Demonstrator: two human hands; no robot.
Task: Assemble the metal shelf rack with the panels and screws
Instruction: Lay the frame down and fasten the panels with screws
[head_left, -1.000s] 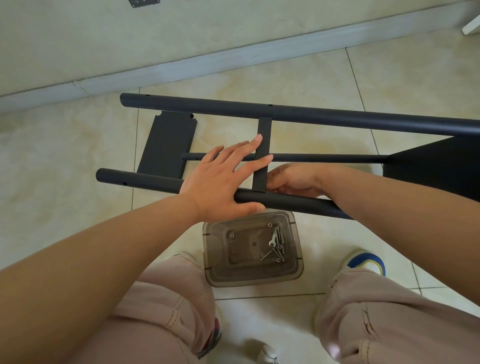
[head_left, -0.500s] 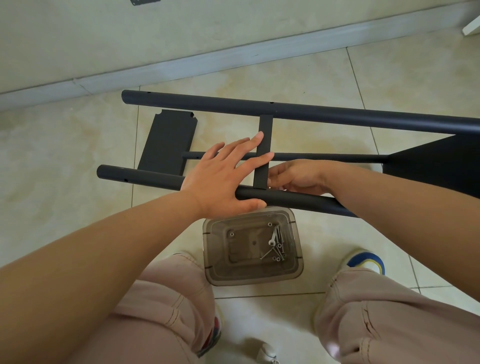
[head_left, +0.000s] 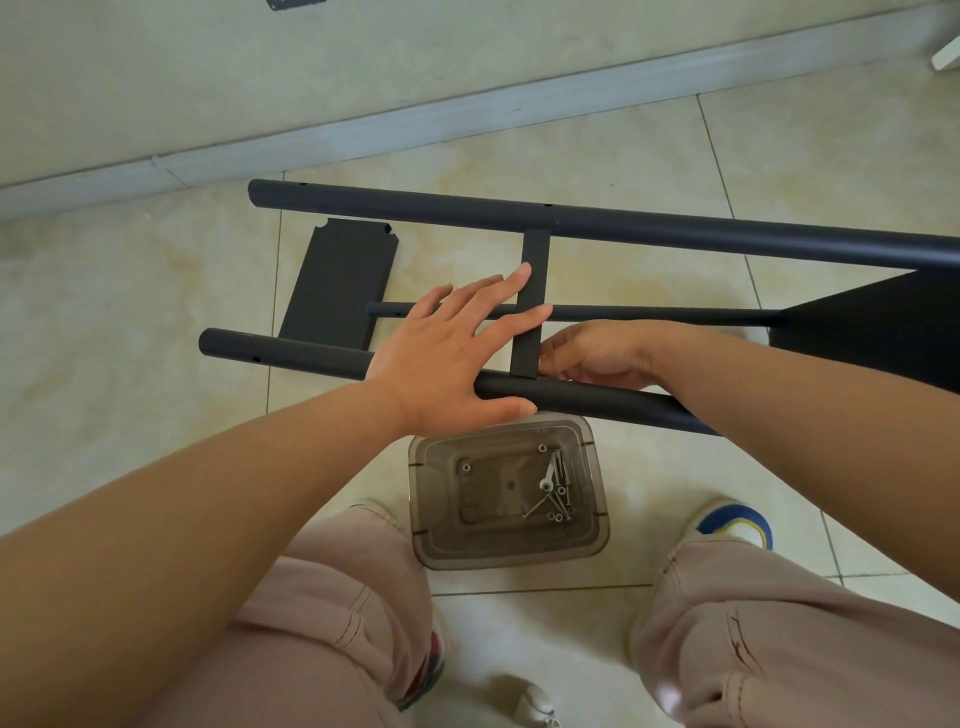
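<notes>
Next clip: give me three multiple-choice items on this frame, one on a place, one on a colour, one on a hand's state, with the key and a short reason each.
1. Where do the screws lie?
A. In the clear tub by the knees
B. On the wall ledge
C. On top of the far tube

2. What colour is the frame?
A. White
B. Red
C. Black

3. How is the left hand?
A. Fist held in the air
B. Laid flat, fingers straight, on the near tube and crossbar
C. Reaching into the tub

Key: 1 A, the silver screws sit on the tub's floor. 2 C, tubes, crossbar and panel are all black. 3 B, the palm covers the tube and the straight fingers reach the crossbar.
</notes>
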